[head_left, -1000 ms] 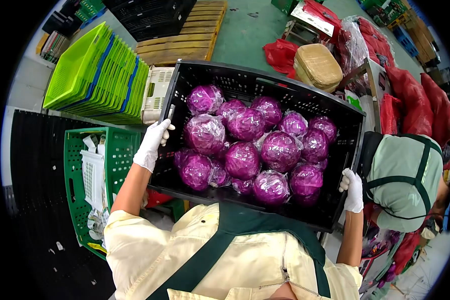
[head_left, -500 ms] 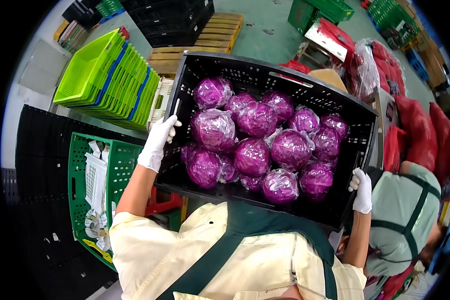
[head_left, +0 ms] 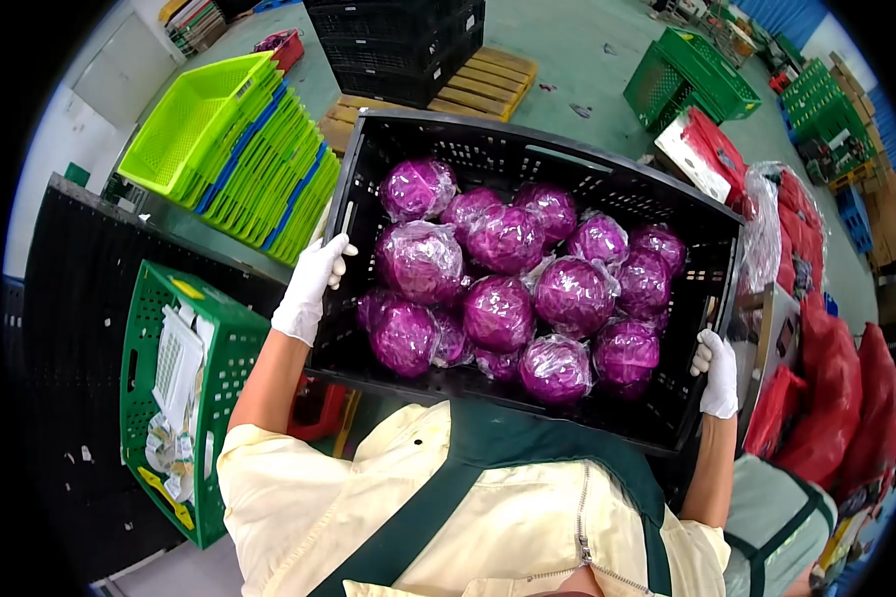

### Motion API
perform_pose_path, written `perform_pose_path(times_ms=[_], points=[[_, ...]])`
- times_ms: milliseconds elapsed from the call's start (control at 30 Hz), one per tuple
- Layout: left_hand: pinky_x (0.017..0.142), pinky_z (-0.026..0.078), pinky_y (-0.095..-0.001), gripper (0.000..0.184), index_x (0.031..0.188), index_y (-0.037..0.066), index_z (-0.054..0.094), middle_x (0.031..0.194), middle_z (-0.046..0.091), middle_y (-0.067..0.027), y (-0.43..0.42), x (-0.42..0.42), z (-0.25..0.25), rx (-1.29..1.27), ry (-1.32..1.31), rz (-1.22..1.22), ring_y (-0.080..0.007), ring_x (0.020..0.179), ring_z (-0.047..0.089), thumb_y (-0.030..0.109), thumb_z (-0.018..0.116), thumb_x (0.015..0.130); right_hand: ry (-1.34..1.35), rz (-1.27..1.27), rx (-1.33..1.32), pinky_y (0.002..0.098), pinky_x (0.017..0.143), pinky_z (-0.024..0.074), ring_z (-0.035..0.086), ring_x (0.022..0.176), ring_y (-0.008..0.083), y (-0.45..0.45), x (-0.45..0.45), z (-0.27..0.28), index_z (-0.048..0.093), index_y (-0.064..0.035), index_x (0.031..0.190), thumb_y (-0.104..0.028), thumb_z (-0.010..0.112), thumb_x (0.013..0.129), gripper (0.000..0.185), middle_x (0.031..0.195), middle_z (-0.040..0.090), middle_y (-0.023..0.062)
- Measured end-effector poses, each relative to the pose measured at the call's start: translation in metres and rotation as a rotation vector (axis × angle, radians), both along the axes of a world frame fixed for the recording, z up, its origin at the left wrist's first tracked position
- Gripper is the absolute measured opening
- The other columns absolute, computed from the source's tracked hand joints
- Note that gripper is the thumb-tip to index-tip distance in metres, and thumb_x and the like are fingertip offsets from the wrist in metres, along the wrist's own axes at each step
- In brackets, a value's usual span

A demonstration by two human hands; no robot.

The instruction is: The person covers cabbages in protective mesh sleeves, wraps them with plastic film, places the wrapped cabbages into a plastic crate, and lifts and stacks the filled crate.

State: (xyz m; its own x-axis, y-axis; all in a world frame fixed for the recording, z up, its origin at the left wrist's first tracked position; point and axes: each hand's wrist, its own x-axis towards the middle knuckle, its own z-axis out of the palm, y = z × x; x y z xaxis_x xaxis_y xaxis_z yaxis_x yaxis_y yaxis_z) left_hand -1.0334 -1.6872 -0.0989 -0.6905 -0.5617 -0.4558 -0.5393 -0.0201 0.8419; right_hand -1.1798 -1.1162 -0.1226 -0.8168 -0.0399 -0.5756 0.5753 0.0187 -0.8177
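A black perforated crate [head_left: 448, 127] is held up in front of my chest, tilted slightly. Inside it lie several purple cabbages [head_left: 500, 313] wrapped in clear film. My left hand [head_left: 314, 289], in a white glove, has its fingers wrapped round the handle opening on the crate's left side. On the right side, my right hand [head_left: 716, 374], also gloved in white, is closed on the other handle opening. The crate's wall hides part of the fingers of each hand.
Lime and blue baskets [head_left: 239, 159] are stacked beyond my left hand. A green crate [head_left: 209, 398] stands lower left. Black crates [head_left: 398, 50] sit on a wooden pallet [head_left: 488, 85] ahead. Red sacks [head_left: 826, 398] and a co-worker [head_left: 777, 527] are at the right.
The view has turned, so the stacked baskets, pallet and red sacks sit differently around me. The crate stays in both hands. The co-worker now appears lower at the right.
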Motion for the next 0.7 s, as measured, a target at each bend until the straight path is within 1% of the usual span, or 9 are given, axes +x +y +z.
perform_pose_path(times_ms=[100,200,233,333,400,467,567,600,700], points=[[0.044,0.031,-0.0207,0.028,0.082,0.007,0.064,0.056,0.045,0.0058,-0.021,0.003,0.016,0.012,-0.011,0.009,-0.0049,0.045,0.037,0.032,0.058,0.092,-0.015,-0.008,0.055,0.0223,0.044,0.0297,0.03,0.044,0.0037,-0.023,0.003,0.023,0.052,-0.0127,0.079,-0.022,0.054,0.092,0.015,0.055,0.033,-0.0098],[0.044,0.03,-0.0211,0.028,0.082,0.007,0.064,0.056,0.045,0.0054,-0.046,0.019,0.039,0.001,0.004,0.021,-0.0052,0.045,0.037,0.033,0.058,0.092,-0.016,-0.011,0.004,0.0221,0.044,0.03,0.031,0.044,0.0036,-0.047,0.022,0.04,0.052,-0.0122,0.079,-0.021,0.053,0.092,0.016,0.055,0.033,-0.0096],[0.044,0.03,-0.0214,0.028,0.083,0.007,0.064,0.056,0.044,0.0053,-0.04,0.024,0.035,0.008,0.002,0.023,-0.0054,0.045,0.037,0.033,0.058,0.092,-0.019,-0.009,0.06,0.022,0.044,0.03,0.031,0.044,0.0037,-0.04,0.025,0.041,0.051,-0.0123,0.078,-0.021,0.053,0.092,0.017,0.055,0.033,-0.0096],[0.044,0.029,-0.0221,0.028,0.084,0.006,0.064,0.056,0.043,0.0057,0.017,-0.004,0.017,0.018,0.004,0.001,-0.0055,0.045,0.036,0.033,0.058,0.092,0.043,-0.021,0.026,0.0223,0.044,0.0303,0.031,0.044,0.0038,0.011,-0.001,0.026,0.052,-0.0117,0.079,-0.022,0.053,0.092,0.017,0.055,0.033,-0.0096],[0.045,0.029,-0.0223,0.028,0.084,0.006,0.064,0.056,0.042,0.0059,0.06,-0.011,0.038,0.019,0.009,0.014,-0.0054,0.045,0.035,0.032,0.058,0.092,0.041,-0.01,0.041,0.0222,0.044,0.0304,0.03,0.044,0.0035,0.057,-0.011,0.045,0.052,-0.0116,0.08,-0.021,0.052,0.092,0.015,0.056,0.033,-0.0095],[0.044,0.028,-0.0222,0.029,0.084,0.005,0.063,0.055,0.042,0.0059,0.049,-0.117,0.06,0.006,0.06,-0.04,-0.0055,0.045,0.034,0.032,0.058,0.092,0.019,-0.047,0.011,0.0217,0.044,0.0301,0.031,0.044,0.0032,0.049,-0.103,0.071,0.052,-0.0116,0.082,-0.02,0.054,0.091,0.013,0.056,0.033,-0.0096],[0.042,0.028,-0.022,0.029,0.083,0.005,0.063,0.055,0.041,0.0056,-0.017,-0.316,0.074,0.017,-0.003,0.038,-0.0055,0.043,0.035,0.032,0.057,0.092,0.005,-0.032,-0.003,0.0208,0.042,0.0284,0.032,0.044,0.0024,-0.027,-0.319,0.093,0.053,-0.0123,0.084,-0.019,0.058,0.088,0.01,0.056,0.035,-0.0102],[0.041,0.028,-0.022,0.029,0.083,0.005,0.063,0.055,0.041,0.0057,-0.028,-0.339,0.075,0.002,-0.006,0.059,-0.0055,0.043,0.035,0.032,0.057,0.092,-0.003,-0.003,-0.015,0.0207,0.042,0.0281,0.032,0.044,0.0022,-0.039,-0.358,0.094,0.053,-0.0126,0.084,-0.019,0.058,0.088,0.01,0.056,0.035,-0.0102],[0.041,0.03,-0.0226,0.029,0.082,0.005,0.063,0.055,0.041,0.0054,-0.031,-0.345,0.075,0.008,0.014,0.044,-0.0058,0.042,0.036,0.031,0.056,0.093,0.016,-0.002,-0.051,0.0211,0.042,0.0283,0.032,0.044,0.0021,-0.036,-0.368,0.094,0.05,-0.0126,0.084,-0.017,0.059,0.087,0.01,0.057,0.037,-0.0098]])
